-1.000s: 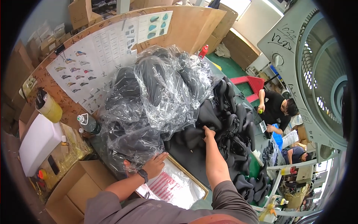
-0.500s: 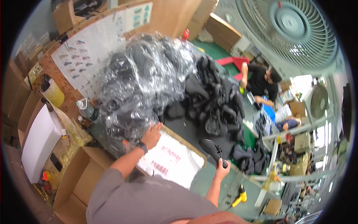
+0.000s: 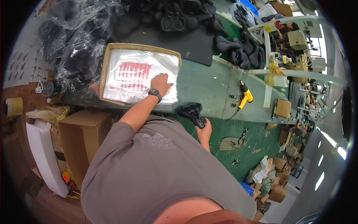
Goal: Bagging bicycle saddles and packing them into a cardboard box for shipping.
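Held black saddle (image 3: 191,111) by bench edge (image 3: 257,120), open benchtop (image 3: 203,87) beside box (image 3: 145,47)

The saddle (image 3: 191,111) at the middle is wholly black, the same as the piled saddles (image 3: 179,16) on the far side, while the plastic bag (image 3: 164,61) looks whitish and shiny, with rows of red print (image 3: 134,71), inside a box (image 3: 103,78) of brown cardboard. The workbench (image 3: 209,89) is of a dull green, and the floor (image 3: 242,160) of a deeper green (similar, but not the same). The heat gun (image 3: 246,99) at right is yellow and black, the near shirt (image 3: 160,168) grey-brown.
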`<state>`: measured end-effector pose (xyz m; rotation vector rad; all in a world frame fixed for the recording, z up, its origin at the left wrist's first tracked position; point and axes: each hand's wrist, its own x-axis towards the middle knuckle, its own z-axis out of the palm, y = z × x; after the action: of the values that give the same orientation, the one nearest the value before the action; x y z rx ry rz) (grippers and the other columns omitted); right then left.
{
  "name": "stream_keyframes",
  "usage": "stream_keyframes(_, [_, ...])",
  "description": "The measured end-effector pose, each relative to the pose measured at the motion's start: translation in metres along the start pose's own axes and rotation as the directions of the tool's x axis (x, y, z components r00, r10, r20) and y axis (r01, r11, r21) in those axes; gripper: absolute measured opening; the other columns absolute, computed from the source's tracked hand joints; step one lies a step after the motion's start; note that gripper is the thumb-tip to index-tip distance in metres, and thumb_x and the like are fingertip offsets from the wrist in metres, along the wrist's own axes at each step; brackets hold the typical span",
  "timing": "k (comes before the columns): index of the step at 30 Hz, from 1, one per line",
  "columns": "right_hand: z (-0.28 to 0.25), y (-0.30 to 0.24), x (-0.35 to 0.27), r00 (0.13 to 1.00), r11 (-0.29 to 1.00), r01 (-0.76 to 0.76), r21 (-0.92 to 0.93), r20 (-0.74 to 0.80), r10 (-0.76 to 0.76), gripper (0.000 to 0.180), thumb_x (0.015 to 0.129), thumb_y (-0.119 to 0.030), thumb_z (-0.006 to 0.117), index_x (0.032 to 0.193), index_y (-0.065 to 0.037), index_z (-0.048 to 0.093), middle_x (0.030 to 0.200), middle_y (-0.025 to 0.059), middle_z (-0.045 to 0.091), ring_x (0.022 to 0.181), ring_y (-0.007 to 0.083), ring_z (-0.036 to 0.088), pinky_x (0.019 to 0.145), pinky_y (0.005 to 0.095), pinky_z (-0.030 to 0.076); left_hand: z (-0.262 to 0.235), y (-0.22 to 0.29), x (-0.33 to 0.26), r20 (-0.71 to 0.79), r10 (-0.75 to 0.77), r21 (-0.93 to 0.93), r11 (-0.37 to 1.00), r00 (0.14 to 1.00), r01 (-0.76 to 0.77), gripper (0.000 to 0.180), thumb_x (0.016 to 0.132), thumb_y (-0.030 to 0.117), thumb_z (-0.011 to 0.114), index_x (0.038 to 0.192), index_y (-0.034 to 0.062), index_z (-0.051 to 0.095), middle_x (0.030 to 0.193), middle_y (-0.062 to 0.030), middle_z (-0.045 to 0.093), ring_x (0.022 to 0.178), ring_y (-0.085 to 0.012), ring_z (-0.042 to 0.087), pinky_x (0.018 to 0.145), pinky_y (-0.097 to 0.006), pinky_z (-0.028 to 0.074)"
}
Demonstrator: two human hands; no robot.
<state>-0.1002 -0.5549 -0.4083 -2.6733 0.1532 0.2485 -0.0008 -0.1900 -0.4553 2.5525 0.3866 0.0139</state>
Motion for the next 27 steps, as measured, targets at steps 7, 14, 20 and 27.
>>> stream_keyframes(7, [0.001,0.012,-0.003,0.752,0.586,-0.638,0.5,0.57,0.333,0.061,0.086,-0.022,0.084,0.137,-0.003,0.058,0.097,0.0123,0.07,0.064,0.0231,0.071,0.056,0.0345,0.061,0.039,-0.005,-0.015,-0.225,0.003,-0.017,1.0,0.974,-0.007,0.02,0.098,0.026,0.066,0.091,0.007,0.066,0.091,-0.0151,0.067,0.087,-0.0371,0.066,0.076,-0.05,0.052])
stream_keyframes(14, [0.012,0.03,0.051,0.404,0.222,-0.892,0.393,0.915,0.003,0.034,0.102,-0.02,0.066,0.129,-0.005,0.052,0.1,0.0149,0.072,0.068,0.021,0.067,0.05,0.031,0.054,0.026,-0.031,-0.027,-0.159,-0.397,-0.561,0.79,0.904,0.249,0.029,0.105,0.023,0.05,0.107,0.0063,0.074,0.092,-0.0149,0.075,0.086,-0.0323,0.072,0.078,-0.042,0.055])
stream_keyframes(20, [-0.014,-0.102,0.063,0.664,0.514,-0.346,0.785,0.592,-0.457,0.068,0.098,-0.013,0.069,0.156,-0.012,0.033,0.104,0.0138,0.066,0.067,0.0188,0.065,0.05,0.0323,0.052,-0.007,-0.052,-0.054,-0.201,-0.372,-0.679,0.72,0.906,0.145,0.034,0.106,0.025,0.051,0.102,-0.0012,0.072,0.088,-0.013,0.075,0.08,-0.0234,0.072,0.077,-0.038,0.054])
stream_keyframes(27, [0.033,-0.192,0.093,0.448,0.601,0.771,0.211,0.493,-0.746,0.102,0.085,-0.013,0.076,0.167,-0.015,0.015,0.111,0.0325,0.07,0.102,0.0518,0.069,0.087,0.0516,0.055,-0.112,0.014,-0.08,-0.662,-0.093,-0.382,0.896,0.743,-0.228,0.026,0.105,0.019,0.055,0.113,-0.0021,0.069,0.121,-0.0227,0.067,0.118,-0.0421,0.06,0.106,-0.048,0.045])
